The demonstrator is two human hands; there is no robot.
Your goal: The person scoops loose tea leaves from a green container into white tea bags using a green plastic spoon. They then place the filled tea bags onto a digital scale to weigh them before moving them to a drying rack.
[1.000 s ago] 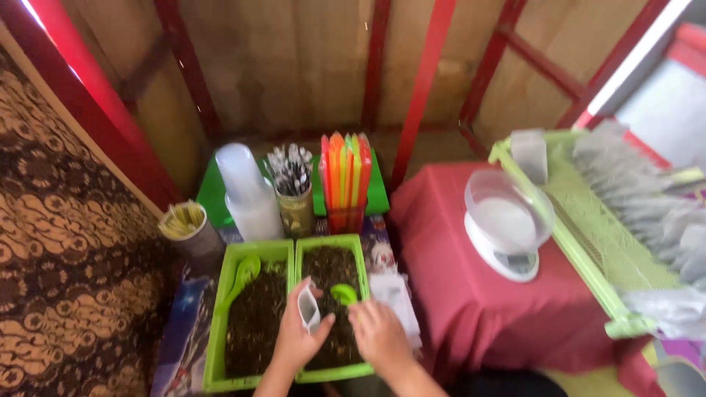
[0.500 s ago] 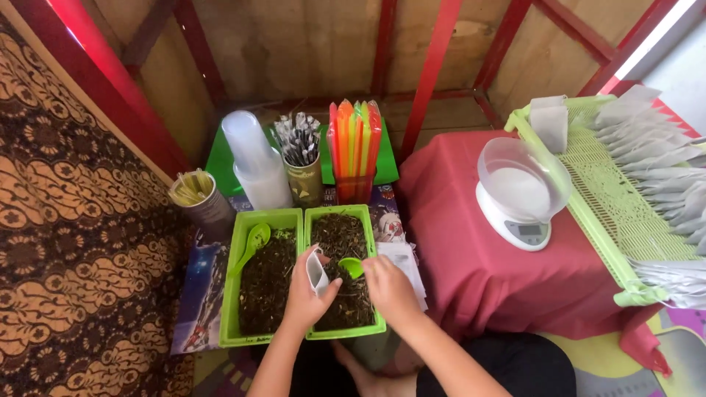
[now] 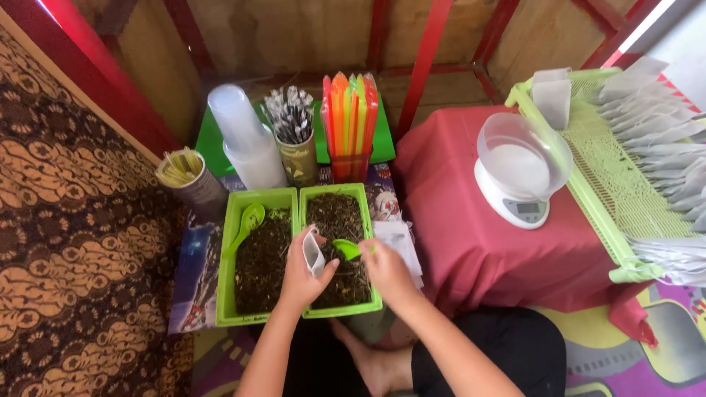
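Observation:
My left hand (image 3: 300, 273) holds a small white pouch (image 3: 314, 252) open-mouthed over the right green bin (image 3: 340, 192). My right hand (image 3: 386, 268) grips a green scoop (image 3: 346, 249) just beside the pouch, its bowl low over the dark dried material (image 3: 334, 217) that fills this bin. The left green bin (image 3: 261, 197) holds the same dark material, and a second green scoop (image 3: 248, 222) lies in it untouched. Both bins sit side by side on the floor in front of my knees.
Behind the bins stand stacked clear cups (image 3: 245, 140), a can of patterned straws (image 3: 290, 121), colourful straws (image 3: 350, 110) and a cup of yellow sticks (image 3: 184, 173). On the red cloth to the right sit a white scale with a clear bowl (image 3: 518, 170) and a green tray of white pouches (image 3: 647, 125).
The view has tilted down and closer. Both hands stay over the right bin, and the scoop has come nearer to the pouch mouth.

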